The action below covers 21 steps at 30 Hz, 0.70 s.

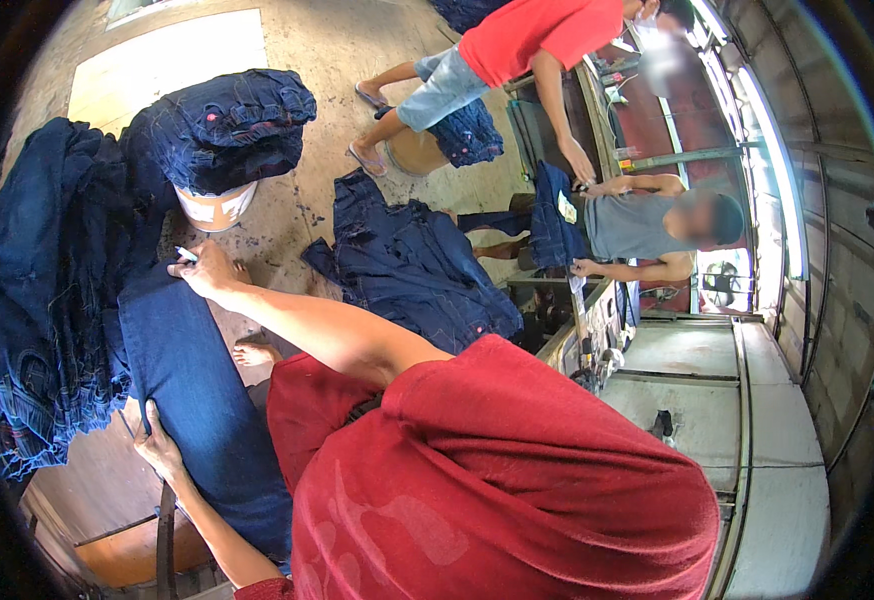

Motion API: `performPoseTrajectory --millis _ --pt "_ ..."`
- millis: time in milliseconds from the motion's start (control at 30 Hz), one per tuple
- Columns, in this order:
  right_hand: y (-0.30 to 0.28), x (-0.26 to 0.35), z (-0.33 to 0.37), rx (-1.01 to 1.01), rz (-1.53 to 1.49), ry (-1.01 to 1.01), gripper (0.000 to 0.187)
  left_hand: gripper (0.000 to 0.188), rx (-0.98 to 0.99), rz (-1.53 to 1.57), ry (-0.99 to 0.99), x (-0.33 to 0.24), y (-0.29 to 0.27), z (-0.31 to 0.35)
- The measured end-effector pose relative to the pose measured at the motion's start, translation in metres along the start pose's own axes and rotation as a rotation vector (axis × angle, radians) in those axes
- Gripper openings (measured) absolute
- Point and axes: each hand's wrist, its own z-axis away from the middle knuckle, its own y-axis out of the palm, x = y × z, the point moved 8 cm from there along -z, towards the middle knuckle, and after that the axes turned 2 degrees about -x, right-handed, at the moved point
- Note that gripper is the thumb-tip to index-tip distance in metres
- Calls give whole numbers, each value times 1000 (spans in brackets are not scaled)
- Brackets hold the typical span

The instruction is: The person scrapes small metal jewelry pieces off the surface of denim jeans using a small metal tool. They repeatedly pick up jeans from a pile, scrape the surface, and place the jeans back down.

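A dark blue denim trouser leg (192,390) lies stretched out in front of me. My left hand (162,445) grips its near edge, with the fingers partly hidden by the cloth. At the leg's far end, my right hand (207,272) is closed around a small white pen-like tool (187,255). The tool's exact kind is too small to make out. Beside the leg on the left hangs a large heap of dark denim garments (47,290), their loose threads showing along the bottom.
Past my right hand a denim bundle (232,125) rests on a white bucket (215,210). More denim (407,260) lies on the floor. A person in a red shirt (542,40) stands behind; another in a grey top (632,228) handles denim at a workbench.
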Motion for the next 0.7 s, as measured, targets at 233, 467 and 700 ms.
performPoseTrajectory --millis 233,467,700 --pt "5 -5 -4 -22 -8 -24 31 48 238 -136 -281 24 6 -1" --pt "3 2 2 38 -28 -16 29 52 33 -37 -28 3 2 -1" --pt "-1 8 7 27 -15 0 31 50 179 -138 -218 13 5 3"
